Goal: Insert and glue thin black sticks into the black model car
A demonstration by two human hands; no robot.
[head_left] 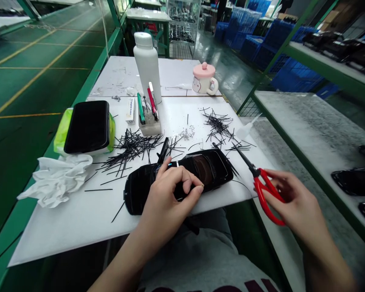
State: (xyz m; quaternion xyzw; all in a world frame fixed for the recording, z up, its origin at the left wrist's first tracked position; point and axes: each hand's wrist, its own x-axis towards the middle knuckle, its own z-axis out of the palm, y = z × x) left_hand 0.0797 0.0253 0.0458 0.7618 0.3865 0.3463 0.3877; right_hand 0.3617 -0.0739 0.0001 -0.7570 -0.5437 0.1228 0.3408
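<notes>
A glossy black moulded part point(207, 170) lies at the near edge of the white table point(79, 219). My left hand point(170, 194) rests on it, fingers curled and pinching at its surface beside a small blue-and-white bit. My right hand point(295, 202) grips red-handled scissors point(261, 182), whose black blades point up-left toward the part's right end. Several thin black strips point(130, 148) lie scattered behind the part, with another heap of strips point(217, 123) to the right.
A black part sits on a green-wrapped pack point(88, 127) at left, with a crumpled white cloth point(57, 178) in front. Behind stand a pen tray point(149, 121), a white bottle point(147, 65) and a pink mug point(204, 79). Shelving with black parts point(353, 180) runs at right.
</notes>
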